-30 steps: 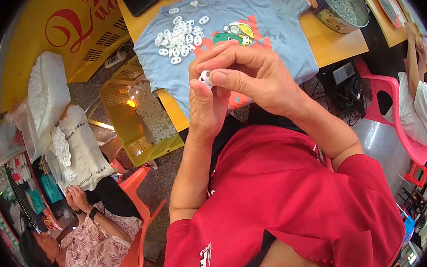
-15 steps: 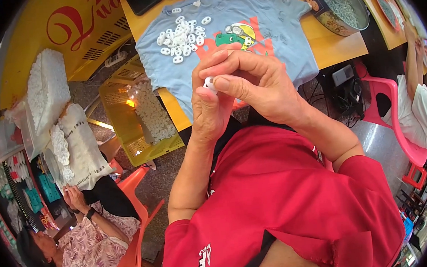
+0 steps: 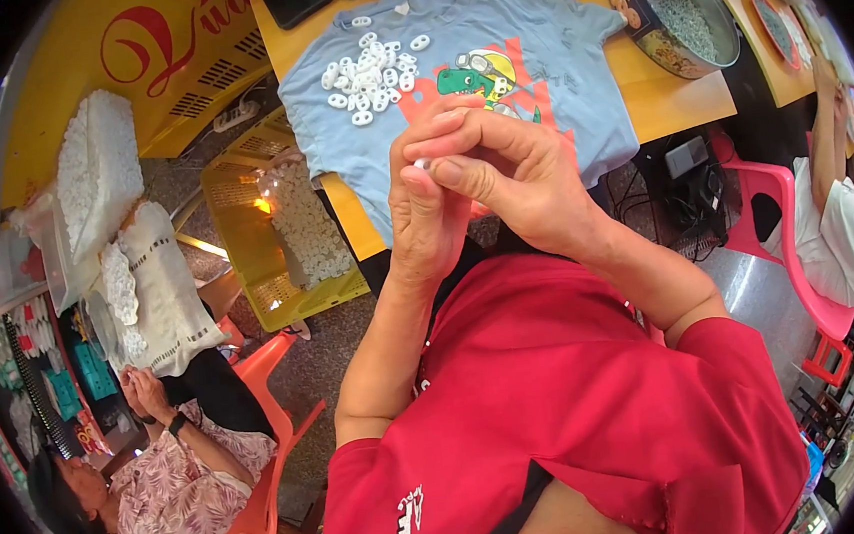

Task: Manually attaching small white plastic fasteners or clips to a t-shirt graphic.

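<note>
In front of my chest, both hands meet fingertip to fingertip. My left hand (image 3: 421,212) and my right hand (image 3: 525,174) pinch a small white plastic piece (image 3: 422,164) between thumbs and fingers. Most of that piece is covered by the fingers. Beyond them, a grey-blue T-shirt (image 3: 577,74) with a cartoon print lies spread on the yellow table (image 3: 680,101). A heap of small white oval pieces (image 3: 372,73), each with two holes, rests on its left part.
A round tin (image 3: 653,53) of small silvery metal parts stands at the back right. Left of the table sits a yellow crate (image 3: 247,271) holding white pieces. A seated person (image 3: 187,467) works at lower left. Near another person at right is a pink chair (image 3: 794,208).
The white piece shows less between my fingertips, having turned or sunk into the pinch. My hands stay together in nearly the same place; the whole view has shifted slightly.
</note>
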`<state>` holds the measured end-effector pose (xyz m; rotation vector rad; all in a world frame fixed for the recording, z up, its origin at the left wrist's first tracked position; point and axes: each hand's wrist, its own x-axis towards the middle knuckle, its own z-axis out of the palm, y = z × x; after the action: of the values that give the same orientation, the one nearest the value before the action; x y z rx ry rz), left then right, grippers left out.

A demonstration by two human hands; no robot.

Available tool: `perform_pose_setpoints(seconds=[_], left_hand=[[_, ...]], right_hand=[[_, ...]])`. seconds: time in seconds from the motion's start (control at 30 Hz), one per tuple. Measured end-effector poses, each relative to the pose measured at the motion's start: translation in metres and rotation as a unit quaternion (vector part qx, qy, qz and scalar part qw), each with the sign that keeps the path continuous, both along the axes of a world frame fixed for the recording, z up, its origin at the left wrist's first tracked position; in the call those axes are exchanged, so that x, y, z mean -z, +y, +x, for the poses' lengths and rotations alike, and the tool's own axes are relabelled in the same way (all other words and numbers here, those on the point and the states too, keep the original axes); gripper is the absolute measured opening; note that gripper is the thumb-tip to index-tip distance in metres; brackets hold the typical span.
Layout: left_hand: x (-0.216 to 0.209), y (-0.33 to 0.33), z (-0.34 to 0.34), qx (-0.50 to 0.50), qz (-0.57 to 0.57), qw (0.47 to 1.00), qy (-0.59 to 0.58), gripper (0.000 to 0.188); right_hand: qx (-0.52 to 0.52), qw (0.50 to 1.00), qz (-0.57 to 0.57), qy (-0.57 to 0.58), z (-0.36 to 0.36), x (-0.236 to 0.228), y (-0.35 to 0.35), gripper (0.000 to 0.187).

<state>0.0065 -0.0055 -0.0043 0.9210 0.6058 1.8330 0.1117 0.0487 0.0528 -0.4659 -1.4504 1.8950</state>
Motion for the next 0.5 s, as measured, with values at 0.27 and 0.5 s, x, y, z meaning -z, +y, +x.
perform_pose_setpoints(seconds=[0.27,0.5], left_hand=[[0.011,-0.003,-0.010,0.028,-0.110,0.970,-0.217,0.055],[0.024,-0.003,-0.007,-0.004,-0.153,0.972,-0.178,0.055]], right_hand=[[-0.029,0.994,-0.103,-0.025,-0.010,0.015,0.022,0.021],[-0.060,0.974,0.216,0.008,-0.069,0.002,-0.014,0.027]])
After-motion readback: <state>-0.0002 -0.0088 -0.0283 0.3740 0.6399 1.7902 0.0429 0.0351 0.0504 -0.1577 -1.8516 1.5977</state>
